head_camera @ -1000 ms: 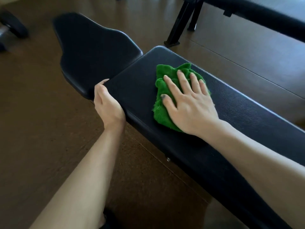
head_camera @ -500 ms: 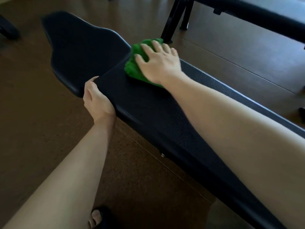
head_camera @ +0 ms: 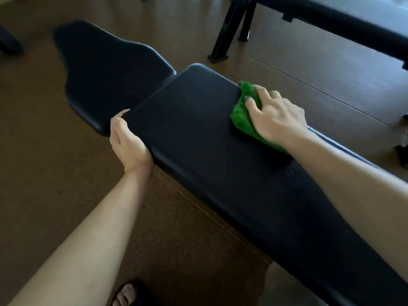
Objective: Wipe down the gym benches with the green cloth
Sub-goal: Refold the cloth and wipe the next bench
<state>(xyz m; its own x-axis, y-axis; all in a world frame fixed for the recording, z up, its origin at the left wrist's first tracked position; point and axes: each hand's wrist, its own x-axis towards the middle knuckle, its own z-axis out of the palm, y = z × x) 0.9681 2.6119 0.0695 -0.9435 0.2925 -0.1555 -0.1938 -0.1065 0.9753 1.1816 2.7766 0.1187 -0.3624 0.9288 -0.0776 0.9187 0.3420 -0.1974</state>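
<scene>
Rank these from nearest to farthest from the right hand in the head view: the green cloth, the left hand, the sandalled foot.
1. Green cloth: under the right hand, on the bench pad's far edge.
2. Left hand: gripping the pad's near corner, across the bench.
3. Sandalled foot: on the floor at the bottom of the frame.

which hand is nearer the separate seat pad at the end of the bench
Left. The left hand grips the long pad's near corner, right beside the seat pad. The right hand is farther along, holding the green cloth at the far edge.
</scene>
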